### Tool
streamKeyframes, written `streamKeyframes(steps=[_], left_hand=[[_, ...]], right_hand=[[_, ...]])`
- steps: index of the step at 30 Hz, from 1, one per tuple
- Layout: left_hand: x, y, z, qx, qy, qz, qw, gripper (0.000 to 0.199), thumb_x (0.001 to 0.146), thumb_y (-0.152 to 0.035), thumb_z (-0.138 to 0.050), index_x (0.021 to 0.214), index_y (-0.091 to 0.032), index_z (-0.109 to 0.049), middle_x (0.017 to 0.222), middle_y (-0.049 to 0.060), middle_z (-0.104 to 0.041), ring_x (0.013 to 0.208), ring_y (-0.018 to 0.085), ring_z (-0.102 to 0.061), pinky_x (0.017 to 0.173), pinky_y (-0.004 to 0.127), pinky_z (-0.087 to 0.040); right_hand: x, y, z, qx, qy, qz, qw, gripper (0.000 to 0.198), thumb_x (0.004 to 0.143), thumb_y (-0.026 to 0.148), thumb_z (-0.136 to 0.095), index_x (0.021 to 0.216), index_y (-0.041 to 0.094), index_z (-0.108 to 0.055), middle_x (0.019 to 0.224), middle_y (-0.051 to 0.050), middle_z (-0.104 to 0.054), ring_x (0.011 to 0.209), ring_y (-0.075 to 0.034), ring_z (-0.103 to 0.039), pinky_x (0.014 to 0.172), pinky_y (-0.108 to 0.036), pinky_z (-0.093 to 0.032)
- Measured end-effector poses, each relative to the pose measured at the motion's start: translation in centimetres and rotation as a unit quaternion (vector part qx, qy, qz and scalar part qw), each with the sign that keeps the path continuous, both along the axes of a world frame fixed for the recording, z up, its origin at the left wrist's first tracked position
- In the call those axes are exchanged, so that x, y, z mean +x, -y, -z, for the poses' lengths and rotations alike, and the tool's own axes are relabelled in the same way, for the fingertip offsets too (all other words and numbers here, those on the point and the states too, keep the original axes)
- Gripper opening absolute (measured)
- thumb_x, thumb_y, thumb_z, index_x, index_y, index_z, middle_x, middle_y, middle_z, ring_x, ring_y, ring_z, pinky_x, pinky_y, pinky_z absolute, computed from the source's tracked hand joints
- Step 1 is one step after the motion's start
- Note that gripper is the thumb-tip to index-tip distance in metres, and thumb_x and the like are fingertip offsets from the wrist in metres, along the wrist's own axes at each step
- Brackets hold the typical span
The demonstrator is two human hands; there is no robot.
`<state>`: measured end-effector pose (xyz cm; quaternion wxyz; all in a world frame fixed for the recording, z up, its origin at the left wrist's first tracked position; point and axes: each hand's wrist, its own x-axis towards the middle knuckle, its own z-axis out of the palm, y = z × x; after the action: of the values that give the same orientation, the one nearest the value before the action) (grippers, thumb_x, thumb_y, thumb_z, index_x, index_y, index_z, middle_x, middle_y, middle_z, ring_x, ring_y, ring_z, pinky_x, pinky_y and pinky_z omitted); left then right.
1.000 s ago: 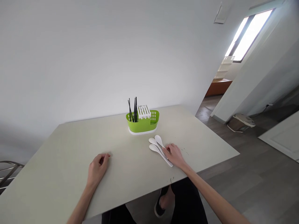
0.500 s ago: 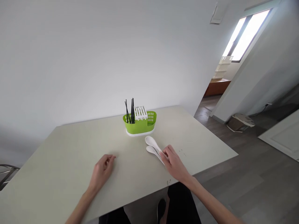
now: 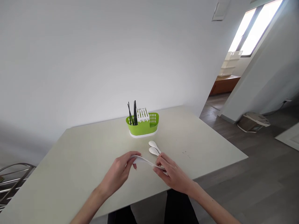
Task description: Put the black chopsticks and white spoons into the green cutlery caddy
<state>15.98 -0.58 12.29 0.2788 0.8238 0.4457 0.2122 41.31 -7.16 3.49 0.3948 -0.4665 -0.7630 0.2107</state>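
Both my hands hold one white spoon [image 3: 144, 161] just above the pale table [image 3: 70, 161]. My right hand [image 3: 171, 173] grips its handle end. My left hand [image 3: 119, 171] pinches its bowl end between thumb and fingers. Two more white spoons [image 3: 153, 148] lie on the table just beyond my right hand, bowls pointing away from me. Further back stands a green cutlery caddy [image 3: 143, 125] on a white base, with black chopsticks [image 3: 133, 112] upright in its left part and a white slotted insert [image 3: 142, 114] in the middle.
The table's right edge [image 3: 224, 137] drops to a dark wood floor. A low round grey device [image 3: 254, 121] sits on the floor by the far wall. A metal rack [image 3: 14, 177] shows at the left edge. A white wall rises behind the table.
My right hand lifted one spoon from the group of three and swung it left. My left hand moved in from the left and took hold of its bowl end.
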Motion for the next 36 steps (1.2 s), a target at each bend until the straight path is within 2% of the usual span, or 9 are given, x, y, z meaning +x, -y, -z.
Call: streamKeyframes(steps=[4,7,10,12,15,18,22,29,36], left_hand=[[-2.2,-2.8,-2.2,0.103,-0.002,-0.100,0.990,0.039,0.102,-0.046,-0.043,0.126,-0.027,-0.068,0.084,0.001,-0.076,0.073,0.020,-0.069,0.072,0.031,-0.053],[-3.7,-5.7,-4.6,0.184,-0.003,-0.175,0.967,0.038,0.101,-0.042,-0.044,0.128,-0.025,-0.066,0.085,0.000,-0.077,0.076,0.020,-0.069,0.071,0.028,-0.052],[-4.2,-8.9,-6.5,0.237,-0.026,-0.203,0.950,0.038,0.101,-0.038,-0.042,0.129,-0.024,-0.064,0.089,0.001,-0.077,0.080,0.019,-0.071,0.077,0.028,-0.052],[-3.9,-11.2,-7.0,0.248,-0.048,-0.184,0.950,0.040,0.102,-0.035,-0.039,0.130,-0.023,-0.063,0.092,0.003,-0.078,0.082,0.020,-0.071,0.080,0.029,-0.053],[-3.2,-14.9,-6.7,0.252,-0.084,-0.117,0.957,0.042,0.102,-0.030,-0.034,0.128,-0.021,-0.065,0.098,0.006,-0.077,0.088,0.021,-0.072,0.083,0.031,-0.053],[-2.4,-18.2,-5.6,0.254,-0.118,-0.038,0.959,0.044,0.099,-0.022,-0.032,0.126,-0.019,-0.065,0.106,0.008,-0.077,0.091,0.022,-0.072,0.084,0.032,-0.053],[-1.6,-21.3,-4.2,0.259,-0.183,0.041,0.948,0.053,0.087,-0.009,-0.034,0.128,-0.019,-0.065,0.121,0.011,-0.075,0.094,0.022,-0.073,0.083,0.034,-0.055],[-1.0,-22.7,-3.4,0.278,-0.264,0.044,0.923,0.064,0.079,0.001,-0.033,0.130,-0.019,-0.065,0.129,0.011,-0.073,0.096,0.023,-0.073,0.081,0.034,-0.055],[-0.8,-22.1,-4.4,0.271,-0.235,0.087,0.929,0.060,0.082,-0.003,-0.035,0.130,-0.019,-0.068,0.122,0.010,-0.075,0.098,0.023,-0.073,0.084,0.035,-0.056]], right_hand=[[3.1,-1.6,2.2,-0.018,-0.013,0.041,0.999,0.023,0.108,0.042,-0.049,0.127,0.027,-0.052,0.119,-0.009,-0.060,0.107,-0.022,-0.063,0.096,-0.039,-0.055],[6.5,-3.0,5.5,-0.030,-0.024,0.152,0.988,0.032,0.109,0.046,-0.044,0.133,0.026,-0.048,0.122,-0.011,-0.058,0.110,-0.025,-0.062,0.097,-0.043,-0.054],[9.4,-4.0,8.9,-0.019,-0.027,0.255,0.966,0.034,0.107,0.047,-0.042,0.130,0.023,-0.049,0.124,-0.015,-0.057,0.112,-0.028,-0.061,0.096,-0.047,-0.054],[10.5,-4.6,10.5,-0.004,-0.020,0.301,0.953,0.032,0.106,0.046,-0.043,0.125,0.022,-0.052,0.124,-0.016,-0.057,0.115,-0.031,-0.059,0.098,-0.050,-0.053],[11.1,-5.0,11.7,0.014,0.004,0.320,0.947,0.027,0.104,0.043,-0.045,0.118,0.022,-0.055,0.121,-0.016,-0.060,0.117,-0.032,-0.058,0.101,-0.052,-0.051],[11.1,-5.2,11.9,0.017,0.034,0.312,0.949,0.025,0.104,0.041,-0.046,0.116,0.023,-0.057,0.120,-0.014,-0.061,0.113,-0.031,-0.060,0.099,-0.050,-0.052],[11.1,-5.2,11.8,0.006,0.041,0.301,0.953,0.023,0.104,0.039,-0.045,0.116,0.024,-0.058,0.119,-0.014,-0.062,0.111,-0.030,-0.062,0.095,-0.047,-0.054],[11.3,-5.3,12.2,0.002,0.038,0.303,0.952,0.020,0.101,0.035,-0.046,0.113,0.024,-0.057,0.117,-0.013,-0.062,0.110,-0.030,-0.062,0.094,-0.048,-0.054],[11.3,-5.3,12.3,-0.006,0.037,0.304,0.952,0.019,0.100,0.033,-0.046,0.112,0.024,-0.058,0.117,-0.013,-0.063,0.107,-0.029,-0.062,0.094,-0.047,-0.053]])
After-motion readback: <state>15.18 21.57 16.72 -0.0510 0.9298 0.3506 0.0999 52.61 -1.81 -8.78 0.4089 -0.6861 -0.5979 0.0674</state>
